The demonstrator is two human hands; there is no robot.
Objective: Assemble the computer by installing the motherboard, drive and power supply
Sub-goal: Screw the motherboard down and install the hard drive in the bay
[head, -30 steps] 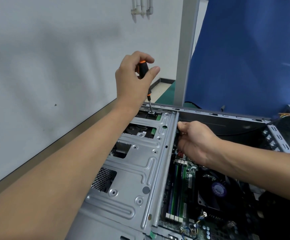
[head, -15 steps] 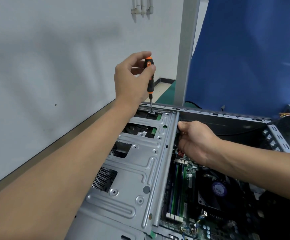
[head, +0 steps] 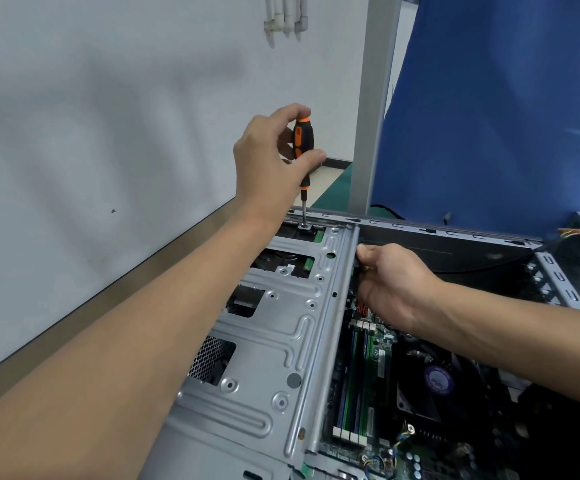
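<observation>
The left hand (head: 271,157) held the screwdriver (head: 303,136) upright, its tip on a screw (head: 303,226) at the cage's (head: 281,323) 12 o'clock end. The right hand (head: 389,285) gripped the cage's 3 o'clock edge. The motherboard (head: 378,358) lay inside the case (head: 455,233).

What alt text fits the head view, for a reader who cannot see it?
The left hand holds an orange-and-black screwdriver upright, its tip on a screw at the far corner of a grey metal drive cage in an open computer case. The right hand grips the cage's right edge, beside the motherboard.
</observation>
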